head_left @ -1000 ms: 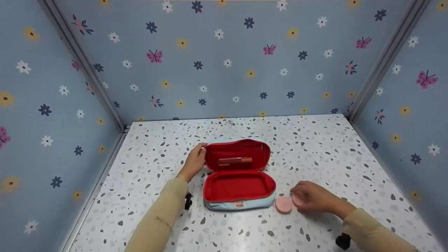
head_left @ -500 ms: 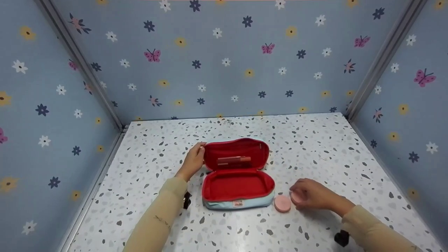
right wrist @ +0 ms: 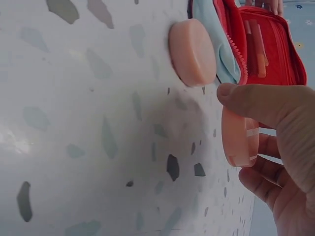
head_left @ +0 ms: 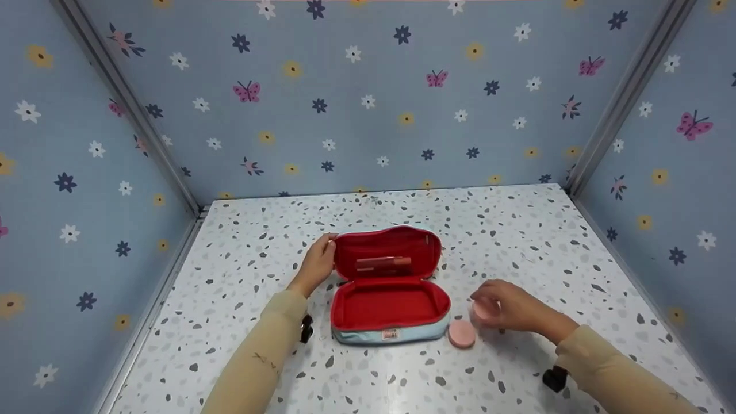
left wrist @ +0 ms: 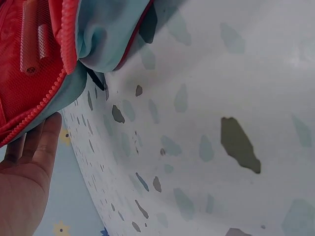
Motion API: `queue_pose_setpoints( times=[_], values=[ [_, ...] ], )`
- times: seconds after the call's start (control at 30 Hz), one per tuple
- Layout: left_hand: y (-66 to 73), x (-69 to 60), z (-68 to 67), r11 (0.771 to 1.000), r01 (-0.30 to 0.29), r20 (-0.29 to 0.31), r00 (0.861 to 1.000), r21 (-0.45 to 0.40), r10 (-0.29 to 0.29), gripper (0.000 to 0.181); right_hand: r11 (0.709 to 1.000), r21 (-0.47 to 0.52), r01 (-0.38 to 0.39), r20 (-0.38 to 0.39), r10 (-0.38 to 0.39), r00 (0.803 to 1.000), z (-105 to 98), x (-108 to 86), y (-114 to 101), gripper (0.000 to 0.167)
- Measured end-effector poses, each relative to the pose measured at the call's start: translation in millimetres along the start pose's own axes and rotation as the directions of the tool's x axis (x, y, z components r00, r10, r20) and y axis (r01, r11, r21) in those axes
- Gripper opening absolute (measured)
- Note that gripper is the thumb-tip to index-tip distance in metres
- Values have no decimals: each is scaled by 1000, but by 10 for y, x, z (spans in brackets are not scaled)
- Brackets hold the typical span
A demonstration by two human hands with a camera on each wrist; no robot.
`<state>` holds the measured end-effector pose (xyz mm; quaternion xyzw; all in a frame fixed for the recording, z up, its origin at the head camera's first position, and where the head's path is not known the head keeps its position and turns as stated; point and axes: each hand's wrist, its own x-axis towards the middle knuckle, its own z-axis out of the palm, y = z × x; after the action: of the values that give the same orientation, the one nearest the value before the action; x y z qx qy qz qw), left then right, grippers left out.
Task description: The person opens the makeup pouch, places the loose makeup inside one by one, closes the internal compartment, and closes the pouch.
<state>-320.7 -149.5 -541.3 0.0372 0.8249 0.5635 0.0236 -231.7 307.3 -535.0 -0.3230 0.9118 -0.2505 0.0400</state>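
Observation:
A light blue zip pouch [head_left: 391, 334] with a red lining lies unzipped, its lid [head_left: 422, 250] raised. Behind the lid's left edge, my left hand [head_left: 316, 261] rests with its fingers [left wrist: 47, 142] straight against the outer side; the thumb is out of the left wrist view. Two slim tubes [head_left: 382, 263], like lip gloss, sit in the lid's mesh pocket. To the right of the pouch, my right hand [head_left: 512, 305] pinches a round pink compact [right wrist: 236, 135] between thumb and fingers. A second pink compact [head_left: 462, 334] lies beside the pouch's front right corner.
The speckled white tabletop [head_left: 259, 230] spreads around the pouch. Flowered blue panels [head_left: 368, 103] stand at the back and both sides, joined by metal corner posts [head_left: 618, 109]. A black wrist camera [head_left: 555, 379] hangs below the right sleeve.
My right hand has moved slightly away from me with its compact, which now sits farther back than the one on the table. The left hand stays at the lid.

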Motion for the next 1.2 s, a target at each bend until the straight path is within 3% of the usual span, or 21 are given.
queue_pose_setpoints(
  times=[0.47, 0.67, 0.93, 1.2],
  values=[
    [-8, -4, 11, 1000, -5, -10, 1000, 24, 5, 41, 999, -27, 25, -6, -25, 1000, -47, 224, -128, 40],
    [9, -15, 14, 1000, -4, -12, 1000, 8, 4, 40, 1000, -23, 19, 2, -19, 1000, -11, 294, -175, 39],
    [-5, -23, 7, 1000, -5, -5, 1000, 3, 5, 41, 996, -30, 83, -29, -84, 996, 61, 418, -258, 37],
    [-6, -18, 2, 1000, -7, -4, 1000, 7, 7, 42, 997, 20, 75, -18, -74, 997, 121, 570, -349, 37]
  ],
)
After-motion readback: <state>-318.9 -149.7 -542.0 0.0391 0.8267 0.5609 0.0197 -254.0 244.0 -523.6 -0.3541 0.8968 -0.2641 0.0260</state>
